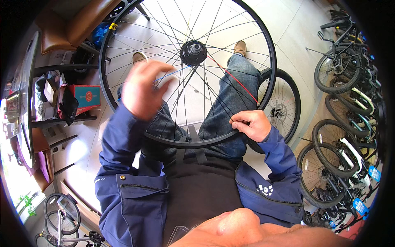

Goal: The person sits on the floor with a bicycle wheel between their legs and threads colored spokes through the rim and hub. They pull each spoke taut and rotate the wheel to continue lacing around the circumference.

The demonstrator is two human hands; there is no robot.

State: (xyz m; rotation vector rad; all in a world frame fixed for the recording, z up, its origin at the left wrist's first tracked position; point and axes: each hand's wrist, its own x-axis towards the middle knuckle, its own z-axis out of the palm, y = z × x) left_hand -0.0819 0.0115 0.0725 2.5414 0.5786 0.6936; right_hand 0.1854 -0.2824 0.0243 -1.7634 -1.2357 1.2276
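Left of the wheel [194, 52], 1 teal box [89, 96]; left hand [144, 88] spread, right hand [254, 124] in pinch on spoke [228, 115].

Head view, looking downward
The fisheye camera is facing the lap [231, 145], seeing the wheel [194, 52] near, bicycles [350, 154] farther.

Smooth metal wheel rim [273, 55], matt cloth jacket [140, 210], glossy leather-like chair [61, 31].

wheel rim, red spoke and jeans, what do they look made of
Wheel rim: probably metal, satin black, judging by its smooth, even surface. Red spoke: likely metal wire with a coloured coating, being so thin and straight. Jeans: faded blue denim, probably cotton, judging by paler patches and soft creases.
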